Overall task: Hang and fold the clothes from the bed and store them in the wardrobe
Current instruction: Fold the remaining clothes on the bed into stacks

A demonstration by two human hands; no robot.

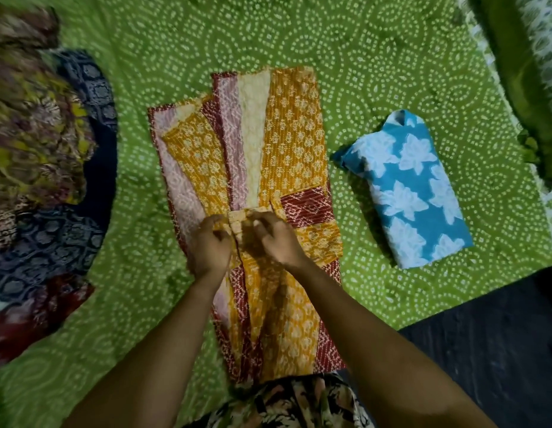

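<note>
An orange, red and cream printed garment [287, 134] lies lengthwise on the green dotted bedsheet [376, 72], running from the near edge toward the far side. At its middle, my left hand [210, 245] and my right hand [276, 239] pinch a small strip of the garment's cloth between them, fingers curled. A folded blue garment with white flowers [413, 193] lies to the right of it, apart from my hands.
A heap of unfolded clothes [43, 168], dark blue, maroon and mixed prints, covers the bed's left side. A green cloth with a patterned pillow [528, 88] lies at the far right. Dark floor [491, 335] shows past the bed's near right corner.
</note>
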